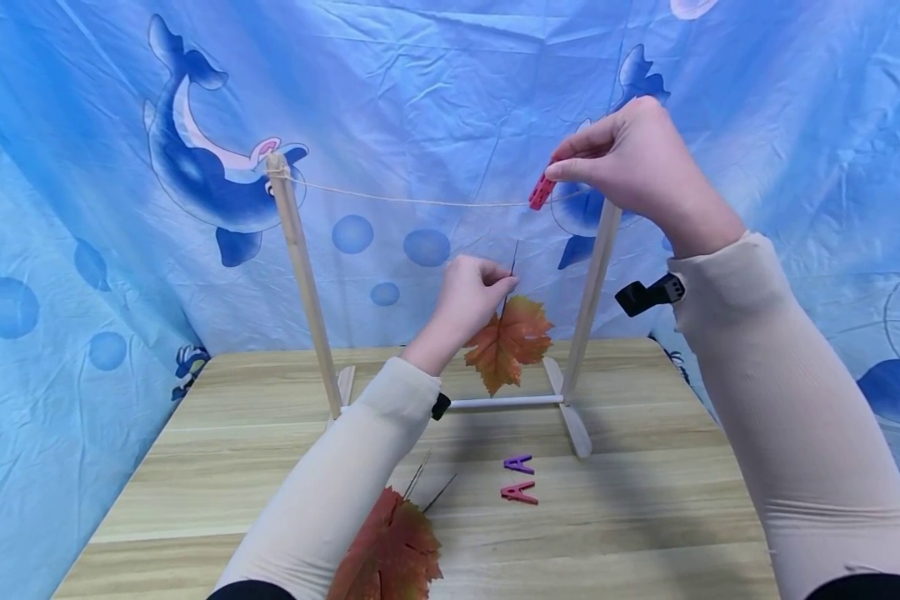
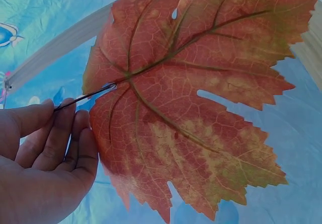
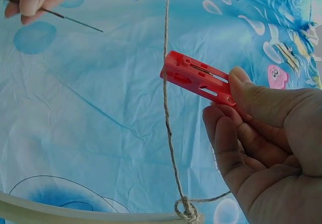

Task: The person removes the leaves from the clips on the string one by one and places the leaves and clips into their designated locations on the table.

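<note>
My left hand (image 1: pixel 474 292) pinches the thin dark stem of an orange-red maple leaf (image 1: pixel 508 340), which hangs blade down below the string. In the left wrist view the leaf (image 2: pixel 201 93) fills most of the picture, its stem between thumb and forefinger. Higher up, my right hand (image 1: pixel 622 158) grips a red clothespin (image 1: pixel 542 190) by its tail end. The pin's nose is right at the twine (image 3: pixel 167 108) in the right wrist view, overlapping it near the knotted end. The twine (image 1: pixel 405 200) runs between two wooden posts.
Wooden posts (image 1: pixel 300 267) with a white crossbar (image 1: pixel 506 402) stand on the table. A purple clothespin (image 1: pixel 519 464) and a pinkish-red clothespin (image 1: pixel 520 492) lie in front. More maple leaves (image 1: pixel 401 546) lie near the front edge, partly behind my left sleeve. A blue dolphin-print curtain (image 1: pixel 435 100) hangs behind.
</note>
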`<state>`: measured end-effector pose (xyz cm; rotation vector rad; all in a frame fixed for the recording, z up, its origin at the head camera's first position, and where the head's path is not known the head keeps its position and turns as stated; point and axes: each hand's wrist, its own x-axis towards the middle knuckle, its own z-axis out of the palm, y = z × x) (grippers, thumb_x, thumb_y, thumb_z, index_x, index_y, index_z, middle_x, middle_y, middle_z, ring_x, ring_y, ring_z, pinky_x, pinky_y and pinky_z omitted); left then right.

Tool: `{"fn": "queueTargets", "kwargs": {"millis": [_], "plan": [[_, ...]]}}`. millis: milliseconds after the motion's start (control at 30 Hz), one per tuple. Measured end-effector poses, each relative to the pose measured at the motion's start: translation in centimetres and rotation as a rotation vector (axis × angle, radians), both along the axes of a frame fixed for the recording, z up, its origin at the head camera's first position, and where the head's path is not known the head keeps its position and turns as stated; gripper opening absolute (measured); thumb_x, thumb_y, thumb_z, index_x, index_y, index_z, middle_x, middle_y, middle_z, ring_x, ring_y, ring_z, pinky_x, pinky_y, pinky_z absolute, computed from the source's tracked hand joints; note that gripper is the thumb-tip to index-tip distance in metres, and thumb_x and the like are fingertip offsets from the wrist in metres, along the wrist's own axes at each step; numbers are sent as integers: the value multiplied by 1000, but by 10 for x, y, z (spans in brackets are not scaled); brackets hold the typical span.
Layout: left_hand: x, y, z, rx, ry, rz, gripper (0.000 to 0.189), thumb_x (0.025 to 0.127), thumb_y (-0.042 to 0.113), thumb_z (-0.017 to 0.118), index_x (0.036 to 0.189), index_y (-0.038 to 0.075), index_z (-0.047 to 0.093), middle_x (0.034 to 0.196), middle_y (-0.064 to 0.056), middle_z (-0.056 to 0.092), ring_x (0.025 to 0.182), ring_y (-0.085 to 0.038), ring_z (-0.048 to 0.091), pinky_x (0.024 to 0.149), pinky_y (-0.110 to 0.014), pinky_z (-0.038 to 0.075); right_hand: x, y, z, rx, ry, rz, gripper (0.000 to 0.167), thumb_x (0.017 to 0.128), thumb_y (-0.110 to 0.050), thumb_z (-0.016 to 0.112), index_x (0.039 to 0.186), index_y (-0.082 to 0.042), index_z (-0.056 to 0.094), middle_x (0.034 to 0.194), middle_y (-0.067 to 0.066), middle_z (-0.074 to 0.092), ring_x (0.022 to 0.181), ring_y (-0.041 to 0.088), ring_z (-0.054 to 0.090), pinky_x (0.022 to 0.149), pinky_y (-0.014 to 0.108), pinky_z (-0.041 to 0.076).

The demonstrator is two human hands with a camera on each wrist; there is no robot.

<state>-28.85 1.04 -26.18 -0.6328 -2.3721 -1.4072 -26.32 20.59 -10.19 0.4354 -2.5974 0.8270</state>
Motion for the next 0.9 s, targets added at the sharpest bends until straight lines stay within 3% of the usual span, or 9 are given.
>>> {"fn": "queueTargets", "kwargs": {"millis": [200, 667, 900], "plan": [[8, -9, -3, -17, -27, -15, 13, 95, 15, 75, 99, 5, 82, 89, 0, 75, 80, -14, 65, 68, -29, 53, 7, 0, -5, -10, 3, 3, 38, 90, -45, 76, 114, -15, 80, 109, 5, 74, 100, 18, 59, 79, 31, 50], [24, -29, -8, -53, -16, -32, 10, 95, 14, 76, 95, 7, 83, 84, 4, 73, 73, -14, 62, 63, -30, 51, 19, 2, -20, -58, -23, 67, 39, 88, -40, 81, 114, -11, 80, 104, 8, 75, 92, 20, 62, 73, 26, 52], [29, -39, -11, -62, -18, -32, 9, 94, 13, 76, 93, 8, 83, 84, 4, 74, 70, -15, 61, 61, -31, 49, 21, 3, -24, -94, 26, 82, 37, 87, -35, 82, 112, -8, 80, 100, 9, 76, 87, 19, 66, 71, 24, 52]]}}
